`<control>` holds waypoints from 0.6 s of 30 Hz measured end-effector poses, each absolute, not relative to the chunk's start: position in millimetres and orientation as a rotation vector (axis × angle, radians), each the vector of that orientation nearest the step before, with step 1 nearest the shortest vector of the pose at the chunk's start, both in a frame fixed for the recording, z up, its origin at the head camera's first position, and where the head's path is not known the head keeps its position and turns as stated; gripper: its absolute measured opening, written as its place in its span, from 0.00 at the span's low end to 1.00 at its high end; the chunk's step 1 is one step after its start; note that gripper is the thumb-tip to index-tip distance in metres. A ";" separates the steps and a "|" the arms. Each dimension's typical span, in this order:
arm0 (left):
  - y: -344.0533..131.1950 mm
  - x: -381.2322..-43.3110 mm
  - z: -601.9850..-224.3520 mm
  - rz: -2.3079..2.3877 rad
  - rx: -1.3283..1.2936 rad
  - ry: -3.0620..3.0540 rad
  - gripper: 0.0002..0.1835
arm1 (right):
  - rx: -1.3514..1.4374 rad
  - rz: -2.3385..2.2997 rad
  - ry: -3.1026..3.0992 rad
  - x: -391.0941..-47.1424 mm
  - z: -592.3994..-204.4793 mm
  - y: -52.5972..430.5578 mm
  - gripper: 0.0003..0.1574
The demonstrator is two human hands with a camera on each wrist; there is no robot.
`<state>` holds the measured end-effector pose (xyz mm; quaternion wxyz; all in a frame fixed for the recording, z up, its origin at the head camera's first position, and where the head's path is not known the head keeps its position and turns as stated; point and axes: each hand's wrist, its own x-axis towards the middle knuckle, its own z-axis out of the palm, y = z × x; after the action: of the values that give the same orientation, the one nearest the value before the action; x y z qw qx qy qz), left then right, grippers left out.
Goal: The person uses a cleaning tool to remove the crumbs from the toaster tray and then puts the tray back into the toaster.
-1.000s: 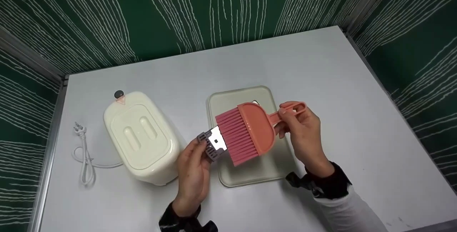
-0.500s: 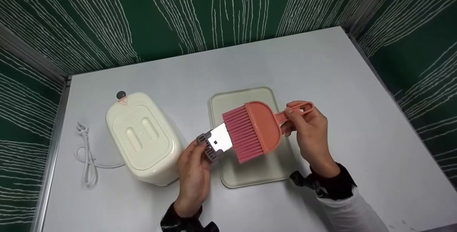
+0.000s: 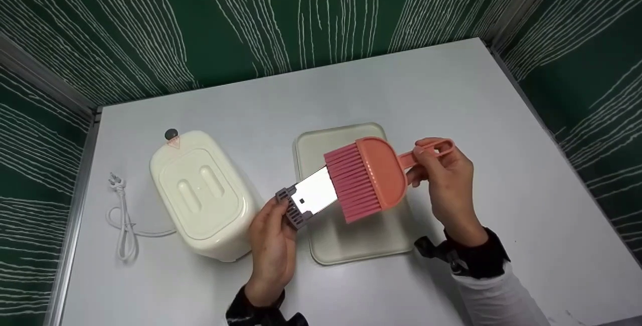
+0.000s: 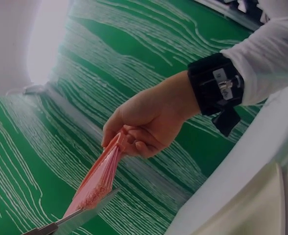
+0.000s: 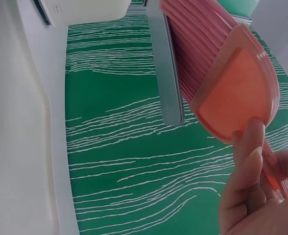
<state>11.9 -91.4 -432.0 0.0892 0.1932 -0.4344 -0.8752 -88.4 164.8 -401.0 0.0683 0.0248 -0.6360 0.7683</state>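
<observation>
In the head view my left hand [image 3: 273, 251] pinches the grey slotted end of a shiny flat metal crumb tray [image 3: 315, 193]. Coral plastic with pink bristles makes up the hand brush [image 3: 383, 173], whose looped handle my right hand [image 3: 446, 185] grips between thumb and fingers. Its bristles lie across the right part of the crumb tray, hiding that end. Seen edge-on in the left wrist view, the bristle tips of the brush [image 4: 97, 183] touch the metal. The right wrist view has the crumb tray [image 5: 171, 98] beside the bristles.
A pale rectangular tray [image 3: 356, 248] lies on the white table beneath both hands. Left of it stands a cream toaster [image 3: 200, 195] with a lid on top and a grey knob. Its white cord [image 3: 125, 235] is bundled at the far left. Green walls [image 3: 241, 20] surround the table.
My right hand has drawn the brush rightward, away from the grey end, uncovering more of the crumb tray's metal. The left hand has barely moved.
</observation>
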 end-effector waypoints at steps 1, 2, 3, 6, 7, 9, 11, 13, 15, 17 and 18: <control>-91.4 12.0 -432.0 -2.603 0.573 -1.292 0.18 | 0.072 2.312 -1.915 -88.9 -400.8 165.6 0.09; -91.5 12.1 -432.1 -2.601 0.574 -1.293 0.18 | 0.069 2.309 -1.914 -89.3 -400.6 166.5 0.09; -91.7 12.0 -432.3 -2.600 0.580 -1.292 0.18 | 0.068 2.302 -1.917 -89.8 -400.6 167.5 0.09; -92.0 11.9 -432.3 -2.597 0.597 -1.288 0.18 | 0.063 2.285 -1.920 -91.5 -400.3 170.4 0.08; -92.1 11.6 -432.5 -2.598 0.602 -1.285 0.18 | 0.061 2.275 -1.924 -92.0 -400.2 171.5 0.09; -91.9 11.5 -432.0 -2.600 0.605 -1.276 0.18 | 0.051 2.262 -1.924 -93.0 -399.8 173.7 0.10; -92.0 11.5 -431.8 -2.599 0.610 -1.269 0.18 | 0.040 2.252 -1.926 -93.9 -399.1 176.0 0.11; -91.7 11.8 -431.0 -2.599 0.599 -1.271 0.18 | 0.029 2.244 -1.925 -94.7 -398.5 178.4 0.11; -91.6 11.9 -430.7 -2.601 0.599 -1.267 0.18 | 0.021 2.241 -1.918 -95.5 -397.9 180.9 0.10; -91.5 11.9 -430.5 -2.603 0.593 -1.266 0.19 | 0.019 2.231 -1.916 -96.3 -397.4 183.4 0.09; -91.4 12.2 -430.3 -2.604 0.590 -1.268 0.19 | 0.020 2.223 -1.917 -96.6 -397.1 184.7 0.08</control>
<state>12.2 -91.4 -430.3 0.0927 0.1989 -0.4273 -0.8771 -96.6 184.7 -397.1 0.1027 0.0068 -0.6496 0.7533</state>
